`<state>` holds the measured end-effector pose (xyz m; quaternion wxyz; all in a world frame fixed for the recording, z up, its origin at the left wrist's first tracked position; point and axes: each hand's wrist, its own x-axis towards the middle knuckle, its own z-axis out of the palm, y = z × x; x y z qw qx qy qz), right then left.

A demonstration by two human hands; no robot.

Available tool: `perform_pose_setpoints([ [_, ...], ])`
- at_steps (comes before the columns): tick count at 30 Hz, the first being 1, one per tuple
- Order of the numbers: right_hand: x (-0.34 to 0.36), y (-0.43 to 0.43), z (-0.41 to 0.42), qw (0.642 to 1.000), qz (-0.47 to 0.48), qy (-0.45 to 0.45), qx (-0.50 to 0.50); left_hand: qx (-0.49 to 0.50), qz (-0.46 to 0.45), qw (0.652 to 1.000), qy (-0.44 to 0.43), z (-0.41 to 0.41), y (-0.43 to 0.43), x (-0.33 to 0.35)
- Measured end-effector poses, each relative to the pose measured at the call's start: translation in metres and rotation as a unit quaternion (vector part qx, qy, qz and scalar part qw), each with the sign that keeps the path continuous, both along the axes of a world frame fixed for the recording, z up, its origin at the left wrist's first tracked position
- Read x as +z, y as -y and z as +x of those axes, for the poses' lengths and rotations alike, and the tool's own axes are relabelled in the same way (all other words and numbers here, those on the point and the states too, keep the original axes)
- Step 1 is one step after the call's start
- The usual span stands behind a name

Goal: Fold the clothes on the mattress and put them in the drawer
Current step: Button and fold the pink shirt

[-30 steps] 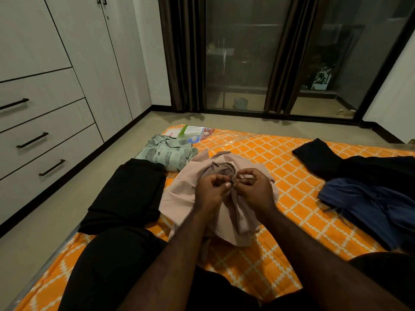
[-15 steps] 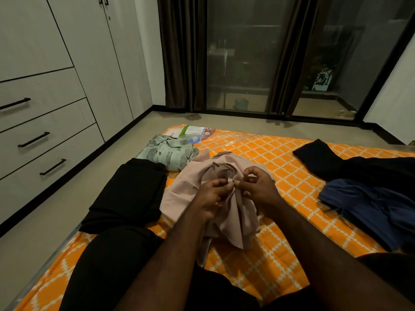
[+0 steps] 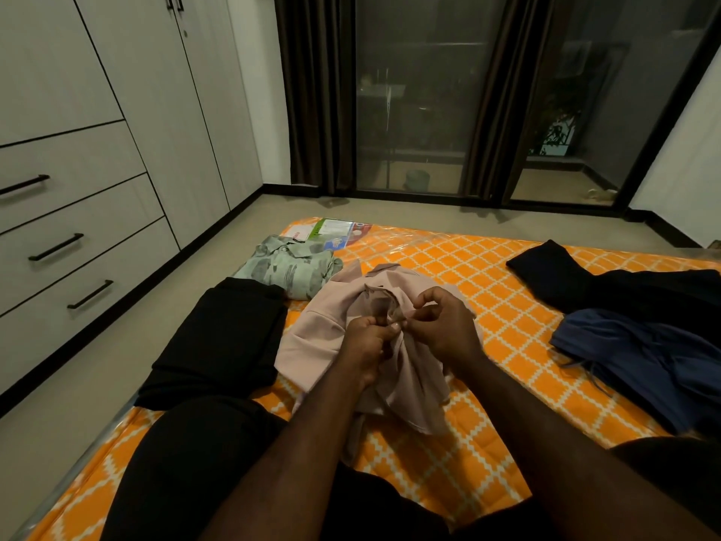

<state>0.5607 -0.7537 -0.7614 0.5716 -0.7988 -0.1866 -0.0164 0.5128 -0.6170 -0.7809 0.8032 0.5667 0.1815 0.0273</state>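
Preparation for folding, by the look of it. Pinched a small spot at the front opening of the pink shirt between left hand and right hand, knuckles nearly touching, fingers curled tight and clamped on the cloth; perhaps on a button, too small to tell. Held the shirt bunched and half lifted over the middle of the orange mattress, lower part draped on the quilted diamond cover, glossy as under clear wrap. Seemed thin, soft and limp, quick to crease. Judged the next move: finish the fastening, then spread the shirt flat and smooth it before any fold. Folded and set at the left: a black folded garment, a dense flat slab, and a green patterned shirt beyond. Left loose at the right: a blue garment, slinky and rumpled, touching a black heap. Shut, off the mattress: the drawers, matte, with dark bar handles.
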Motion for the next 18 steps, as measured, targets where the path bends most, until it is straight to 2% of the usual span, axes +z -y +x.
perform_pose_setpoints([
  [3,-0.001,-0.005,-0.003,0.994,-0.036,0.099,-0.001,0.026,-0.024,0.999,-0.010,0.001,0.001,0.001],
  [5,-0.001,-0.005,-0.003,0.992,-0.042,0.116,0.013,0.039,-0.046,0.998,-0.012,0.001,0.001,0.001],
  [7,0.000,-0.005,-0.002,0.997,-0.013,0.071,0.022,0.043,-0.068,0.997,-0.006,0.000,0.001,0.000],
  [9,0.003,-0.005,-0.004,0.996,0.079,-0.043,0.028,0.028,-0.092,0.995,0.011,0.000,-0.001,0.002],
  [11,0.008,-0.004,-0.005,0.976,0.164,-0.141,0.026,0.002,-0.114,0.993,0.029,0.000,-0.002,0.004],
  [18,0.013,0.001,-0.007,0.962,0.174,-0.204,0.049,-0.042,-0.109,0.993,0.022,-0.008,-0.005,0.010],
])
